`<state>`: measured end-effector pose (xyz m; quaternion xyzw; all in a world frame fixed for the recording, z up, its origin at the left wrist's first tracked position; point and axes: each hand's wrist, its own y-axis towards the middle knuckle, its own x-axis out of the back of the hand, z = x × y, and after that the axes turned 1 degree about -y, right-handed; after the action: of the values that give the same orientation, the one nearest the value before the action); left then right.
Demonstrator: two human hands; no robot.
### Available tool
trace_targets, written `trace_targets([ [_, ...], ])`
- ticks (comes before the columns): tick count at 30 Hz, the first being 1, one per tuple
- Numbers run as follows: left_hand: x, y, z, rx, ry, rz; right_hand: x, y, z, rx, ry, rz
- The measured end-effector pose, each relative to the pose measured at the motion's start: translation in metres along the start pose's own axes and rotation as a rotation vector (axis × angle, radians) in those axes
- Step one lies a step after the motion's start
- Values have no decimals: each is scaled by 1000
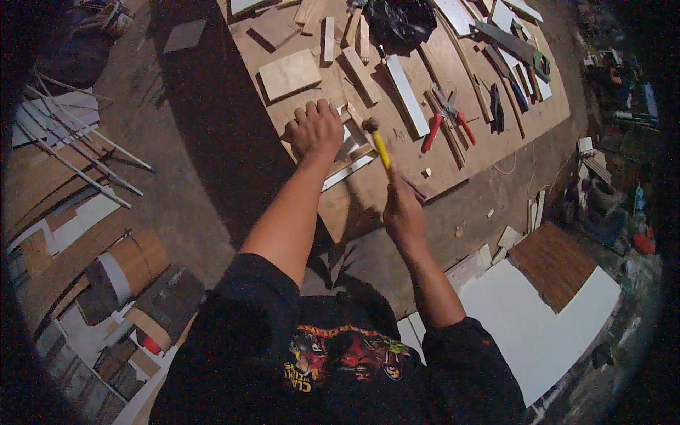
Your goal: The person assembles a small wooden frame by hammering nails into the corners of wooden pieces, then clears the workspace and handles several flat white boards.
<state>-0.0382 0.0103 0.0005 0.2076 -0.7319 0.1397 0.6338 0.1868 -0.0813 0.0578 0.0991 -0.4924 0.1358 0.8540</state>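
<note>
- Right hand point(405, 212): clenched round yellow-handled hammer point(382, 150), head by small rectangular wood-and-white frame point(354, 159).
- Left hand point(316, 132): over frame's left side, can't tell if gripping.

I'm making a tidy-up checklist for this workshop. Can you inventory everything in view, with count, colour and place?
Hammer: one, yellow-handled, in the right hand
Frame-like piece: one, brown and white, at the left hand
Table: one, tan, ahead
Wood block: one, pale, beyond the left hand
Wood offcuts: several, pale and brown, across the table
White strips: several, white, across the table
Pliers: one, red-handled, right of the hammer
Handsaw: one, green-handled, table's far right
Plastic bag: one, black, table's far side
White sheet: one, white, lower right
Panel: one, brown, by the white sheet
Rods: several, pale, far left
Rim clutter: too dark to count
Shirt: one, black, worn
Hands: two, bare, over the table
</note>
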Motion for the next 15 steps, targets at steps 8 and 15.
trace_targets([
  [8, 5, 4, -1, 17, -26, 26, 4, 7, 10, -57, 18, 46],
  [15, 1, 5, 0, -51, 57, -133, 14, 11, 15, -65, 41, 72],
])
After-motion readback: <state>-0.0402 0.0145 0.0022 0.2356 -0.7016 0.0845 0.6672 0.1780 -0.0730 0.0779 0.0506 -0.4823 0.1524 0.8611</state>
